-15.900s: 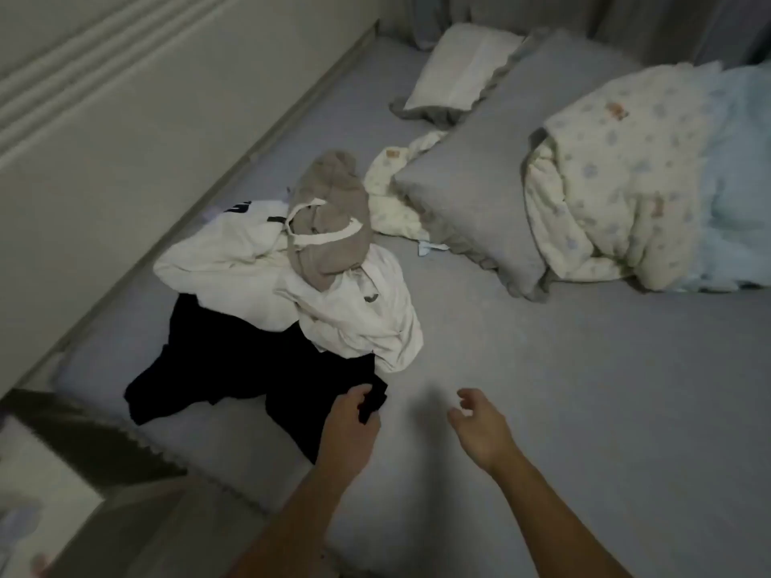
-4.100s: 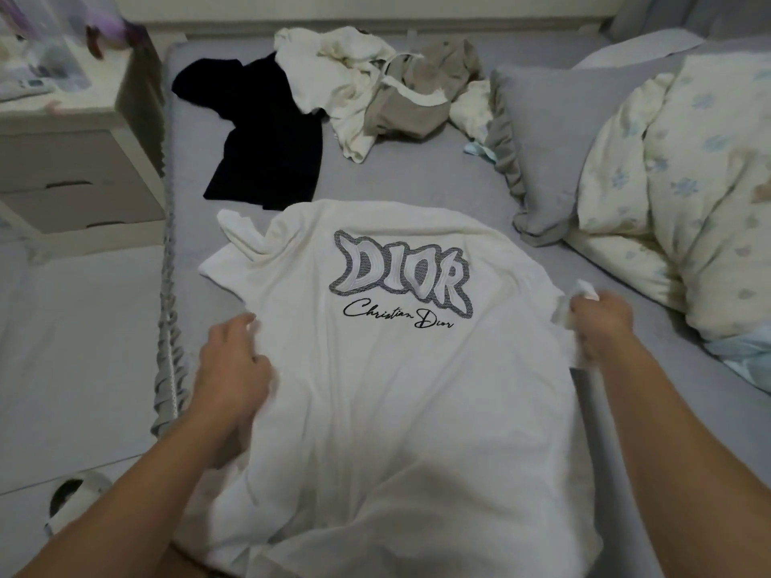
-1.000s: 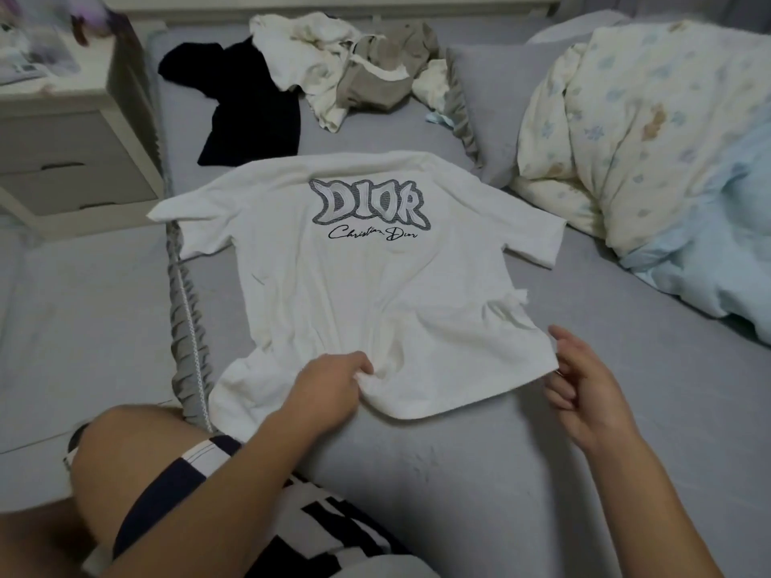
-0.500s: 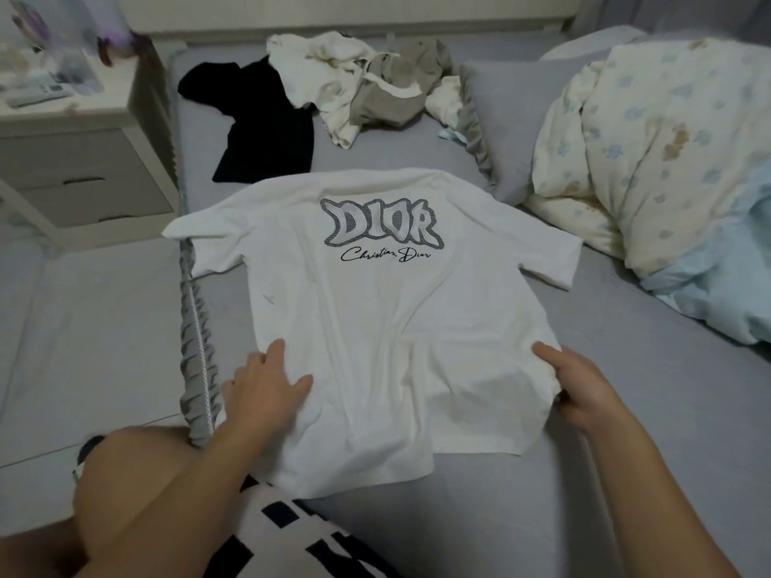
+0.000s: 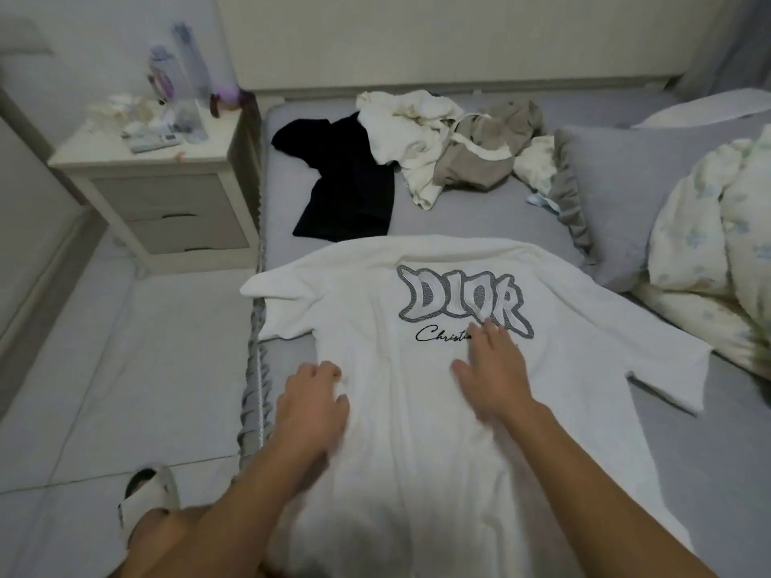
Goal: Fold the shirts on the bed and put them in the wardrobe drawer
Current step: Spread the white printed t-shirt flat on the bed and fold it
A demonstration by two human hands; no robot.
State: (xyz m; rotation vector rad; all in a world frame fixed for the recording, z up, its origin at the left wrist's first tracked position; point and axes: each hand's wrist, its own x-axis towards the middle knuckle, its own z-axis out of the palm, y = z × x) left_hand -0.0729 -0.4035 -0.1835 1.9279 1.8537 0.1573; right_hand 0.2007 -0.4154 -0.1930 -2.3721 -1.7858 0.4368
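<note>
Head cam: the white shirt (image 5: 417, 410) lies spread flat, print up, on the grey bed (image 5: 688, 452). Left hand (image 5: 311, 404) and right hand (image 5: 494, 371) both rest on it, fingers straight, gripping nothing. Black shirt (image 5: 346, 181) lies further back.

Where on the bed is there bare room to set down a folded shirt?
Bare sheet lies right of the white shirt, below the quilt. A narrower strip runs between the shirt's collar edge and the clothes pile. The far end is crowded: black shirt, pile, grey pillow.
</note>
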